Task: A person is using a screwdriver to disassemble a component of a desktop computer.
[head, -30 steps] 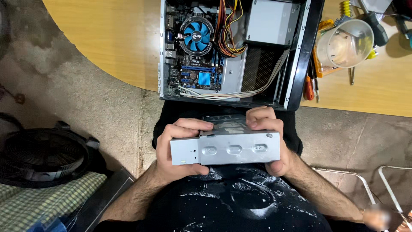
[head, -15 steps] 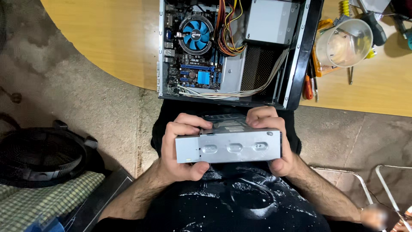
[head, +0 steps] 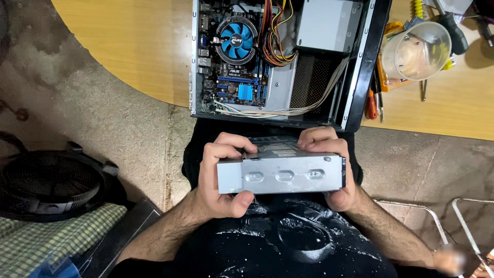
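Head view: I see my left hand (head: 218, 177) and right hand (head: 332, 170) clamped around the ends of a grey metal drive (head: 280, 174), just below the open computer case (head: 280, 56).

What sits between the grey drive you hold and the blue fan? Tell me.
In the head view, between the grey metal drive and the blue cooler fan: the motherboard and pale cables along the open case's near edge.

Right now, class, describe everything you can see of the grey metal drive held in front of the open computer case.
The drive is a flat, rectangular box of dull grey sheet metal. Its near side shows three oval pressed dents in a row; a pale label lies on top. It is held level above the person's lap, long side across. The left hand grips its left end, the right hand its right end, fingers on top, thumbs below.
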